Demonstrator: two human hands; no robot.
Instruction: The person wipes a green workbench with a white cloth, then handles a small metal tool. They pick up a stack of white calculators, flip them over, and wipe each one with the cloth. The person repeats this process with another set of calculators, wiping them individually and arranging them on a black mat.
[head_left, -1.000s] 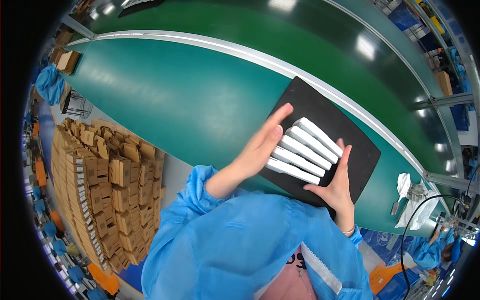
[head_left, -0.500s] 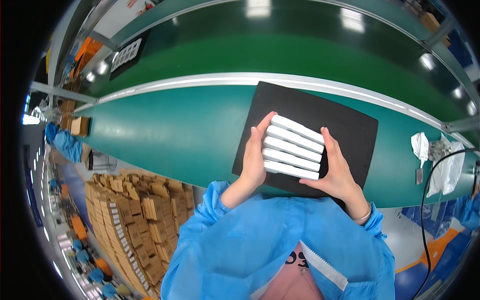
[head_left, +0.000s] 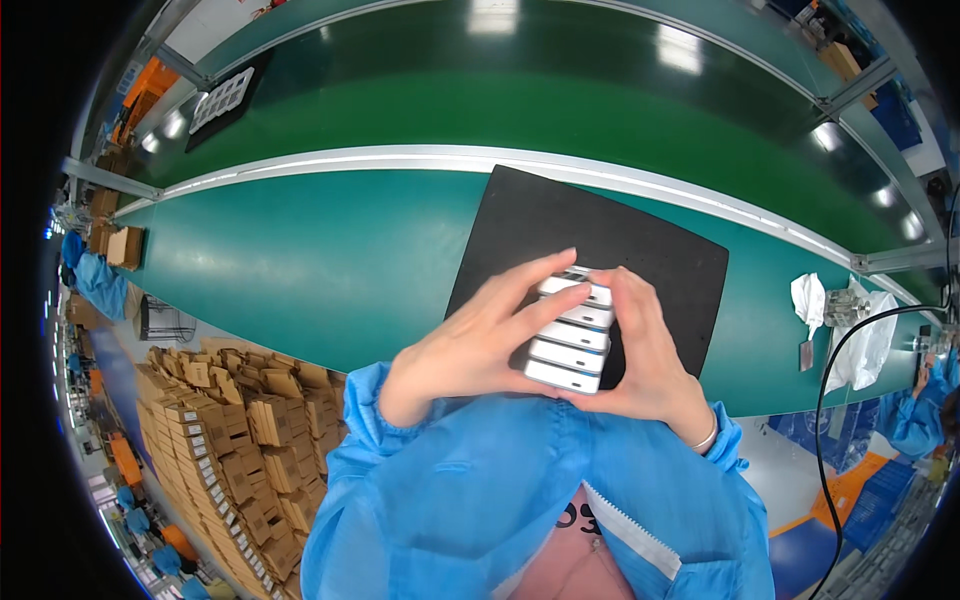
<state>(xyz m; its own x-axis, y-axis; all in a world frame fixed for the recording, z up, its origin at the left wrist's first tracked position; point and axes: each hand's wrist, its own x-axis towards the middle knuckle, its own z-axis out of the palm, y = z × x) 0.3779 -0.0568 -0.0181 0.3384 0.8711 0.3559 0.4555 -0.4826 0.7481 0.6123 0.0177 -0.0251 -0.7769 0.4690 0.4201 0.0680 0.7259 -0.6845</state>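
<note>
Several white slab-shaped devices [head_left: 566, 356] are held together in a row between my hands, short ends facing up. Each end that shows has a small dark port slot, and thin blue lines run between some of them. My left hand [head_left: 470, 338] is closed round the row from the left, its thumb and fingers at the farthest device. From the right, my right hand [head_left: 652, 362] grips the same row, fingertips at the far end and thumb near the closest device. Beneath the hands lies a black mat [head_left: 610, 220]. The devices' lower parts are hidden.
The mat rests on a green bench [head_left: 320, 250] with a pale rail [head_left: 400, 157] behind it. Far left, a white tray [head_left: 222, 98] sits beyond the rail. White bags [head_left: 862, 340] and a black cable [head_left: 822, 430] are at right; stacked cardboard boxes [head_left: 240, 440] stand lower left.
The row of devices has turned from showing its long sides to showing the short port ends. My left hand has shifted to the far devices, and both hands are closer together.
</note>
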